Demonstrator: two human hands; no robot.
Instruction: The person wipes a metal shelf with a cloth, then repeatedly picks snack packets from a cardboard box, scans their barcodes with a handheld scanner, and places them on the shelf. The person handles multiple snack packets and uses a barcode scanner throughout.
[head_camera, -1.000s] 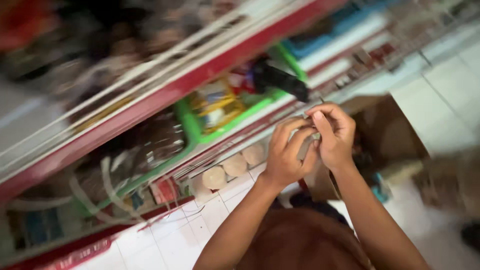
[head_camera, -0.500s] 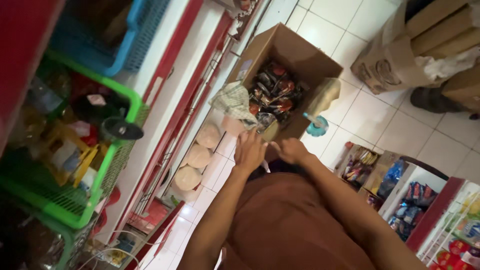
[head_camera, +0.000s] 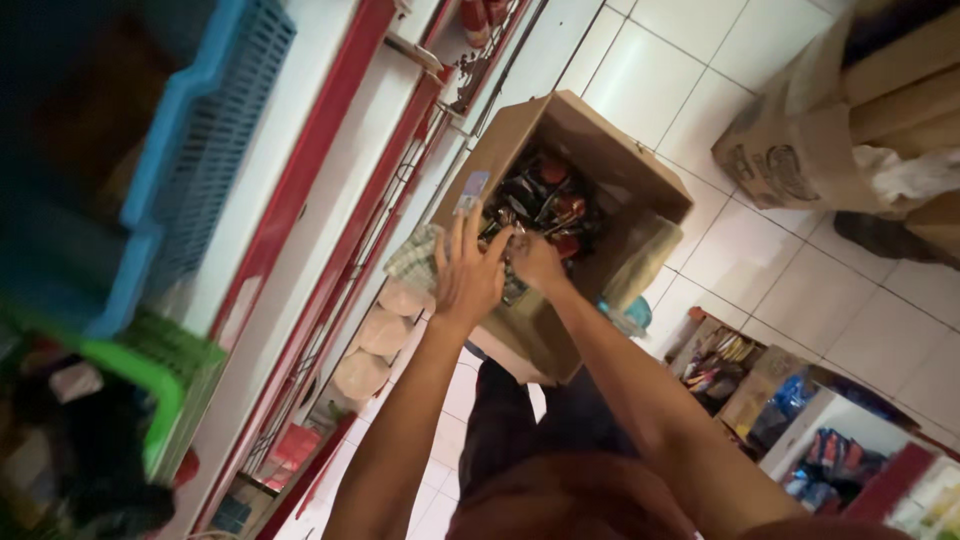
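Note:
An open cardboard box (head_camera: 650, 185) stands on the white tiled floor beside the shelving, filled with several dark and red snack packets (head_camera: 545, 200). My left hand (head_camera: 468, 272) hovers at the box's near edge with its fingers spread and nothing clearly in it. Right beside it, my right hand (head_camera: 537, 262) is curled down among the packets at the near rim. Whether it grips one is hidden. A checked packet (head_camera: 415, 258) lies just left of my left hand.
Red and white shelves run along the left, with a blue basket (head_camera: 200, 120) and a green basket (head_camera: 170, 385). Round pale packages (head_camera: 385, 330) sit on the lowest shelf. Another cardboard box (head_camera: 790, 150) stands upper right; a rack of snack packets (head_camera: 735, 365) lower right.
The view has swung from the shelf baskets down to the floor. Both hands, held together near the shelf a second ago, have dropped forward to the open box.

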